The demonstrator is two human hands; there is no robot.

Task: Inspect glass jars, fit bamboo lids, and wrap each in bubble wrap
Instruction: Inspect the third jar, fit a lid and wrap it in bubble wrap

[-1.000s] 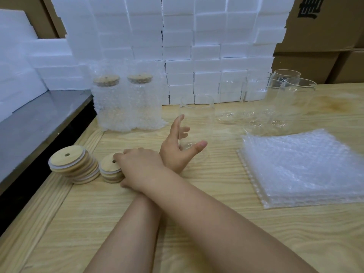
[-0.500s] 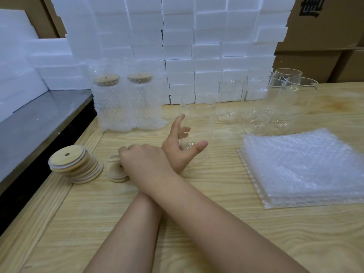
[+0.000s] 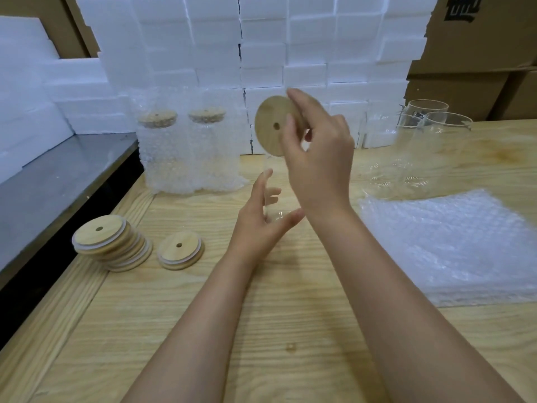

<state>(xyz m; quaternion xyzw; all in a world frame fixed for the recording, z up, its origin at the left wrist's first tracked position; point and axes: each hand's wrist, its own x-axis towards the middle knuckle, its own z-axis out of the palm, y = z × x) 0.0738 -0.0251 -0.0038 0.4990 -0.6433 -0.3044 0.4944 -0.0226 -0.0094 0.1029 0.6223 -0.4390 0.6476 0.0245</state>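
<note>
Two wrapped jars stand finished at eleven o'clock; at centre the left hand grips an unlidded glass jar near its base; the right hand pinches a bamboo lid, tilted, just above its mouth. Fitting and wrapping look still to do; bare jars wait at two o'clock, bubble wrap sheets at three, spare lids at nine.

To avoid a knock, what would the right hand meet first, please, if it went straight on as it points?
Likely the stacked white foam blocks behind; the right hand, pinching the bamboo lid, points up and away, though depth is unclear.
</note>
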